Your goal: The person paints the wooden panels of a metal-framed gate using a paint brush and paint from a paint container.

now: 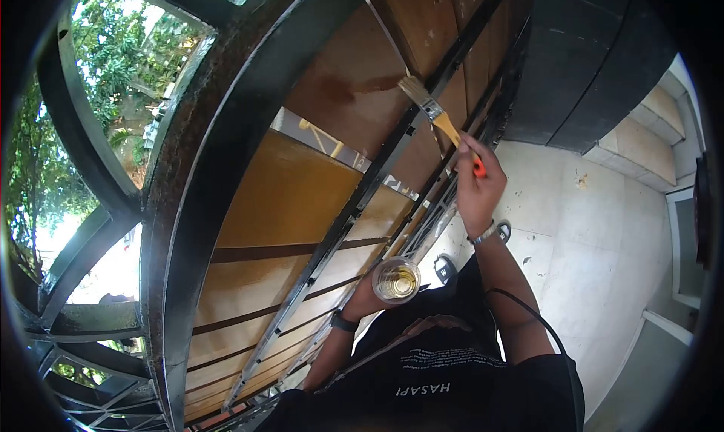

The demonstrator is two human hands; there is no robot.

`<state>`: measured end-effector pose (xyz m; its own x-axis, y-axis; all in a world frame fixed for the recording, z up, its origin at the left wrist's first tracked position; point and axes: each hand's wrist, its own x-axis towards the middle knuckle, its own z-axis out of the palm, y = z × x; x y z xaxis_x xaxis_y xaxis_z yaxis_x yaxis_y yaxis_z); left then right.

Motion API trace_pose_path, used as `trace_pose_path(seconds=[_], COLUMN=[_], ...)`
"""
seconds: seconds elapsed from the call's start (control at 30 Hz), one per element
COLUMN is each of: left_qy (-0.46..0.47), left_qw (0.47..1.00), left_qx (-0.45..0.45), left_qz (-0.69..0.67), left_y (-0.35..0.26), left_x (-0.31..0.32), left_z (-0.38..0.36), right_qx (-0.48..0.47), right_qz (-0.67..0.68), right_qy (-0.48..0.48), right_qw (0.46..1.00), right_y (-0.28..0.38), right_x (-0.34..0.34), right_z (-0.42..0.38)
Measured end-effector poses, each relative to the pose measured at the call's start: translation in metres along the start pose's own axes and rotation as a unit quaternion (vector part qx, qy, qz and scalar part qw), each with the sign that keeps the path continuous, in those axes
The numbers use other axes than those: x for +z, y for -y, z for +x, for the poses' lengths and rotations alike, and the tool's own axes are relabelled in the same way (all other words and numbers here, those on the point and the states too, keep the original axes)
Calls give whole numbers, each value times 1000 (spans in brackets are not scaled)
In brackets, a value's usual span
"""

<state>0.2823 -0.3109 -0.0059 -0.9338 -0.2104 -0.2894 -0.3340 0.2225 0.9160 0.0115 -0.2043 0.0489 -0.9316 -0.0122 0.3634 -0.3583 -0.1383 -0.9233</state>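
Two bare hands at work, seen from above and upside down. Nearest, at six o'clock in the frame: black shirt (445,379) with white lettering, thin black cable (539,322) looping over the shoulder. Just beyond, left hand (366,296) raised on a bent forearm, dark wristband (343,322) at the wrist, fingers wrapped around a clear plastic cup (396,279) of pale yellow liquid, cup upright with its mouth toward the camera. Further out, toward one o'clock from the cup, right arm stretched nearly straight, watch (490,232) on the wrist, right hand (477,183) pinched closed on the orange handle of a paintbrush (437,119). Brush angled toward eleven o'clock from that hand, bristles pressed against the brown wooden panel (347,92) of a gate, a darker wet patch just beside the bristles. Black metal bars (354,213) crossing the panels, heavy curved frame (196,175) at nine o'clock. Far below at three o'clock, pale tiled floor (588,236); beyond the frame at ten o'clock, green trees (113,47).
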Motion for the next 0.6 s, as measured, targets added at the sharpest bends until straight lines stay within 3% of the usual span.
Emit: trace_pose_path(seconds=[0.07, 0.13, 0.27, 0.37, 0.43, 0.47, 0.53, 0.6], left_qy=[0, 3, 12, 12, 13, 17, 19, 5], left_qw=[1000, 1000, 1000, 1000, 1000, 1000, 999, 1000], left_qx=[-7, -17, -12, -16, -21, -24, -25, -17], left_qz=[3, 9, 20, 21, 15, 2, -9, -22], left_y=[-4, -5, -8, -5, -1, 0, 4, 7], left_x=[0, 2, 4, 5, 7, 7, 5, 4], left_z=[1, 1, 0, -2, -4, -5, -6, -9], right_qx=[28, -143, -221, -194, -100, -97, 37, 57], right_qz=[14, -45, 53, 131, 167, 168, 161, 125], right_qy=[-5, 47, 90, 95, 87, 86, 89, 95], right_qw=[999, 988, 970, 968, 977, 977, 982, 986], right_y=[9, 50, 93, 80, 57, 44, 18, 9], right_x=[1, 10, 20, 22, 28, 27, 17, -2], right_z=[-4, 6, 17, 12, -3, -11, -23, -39])
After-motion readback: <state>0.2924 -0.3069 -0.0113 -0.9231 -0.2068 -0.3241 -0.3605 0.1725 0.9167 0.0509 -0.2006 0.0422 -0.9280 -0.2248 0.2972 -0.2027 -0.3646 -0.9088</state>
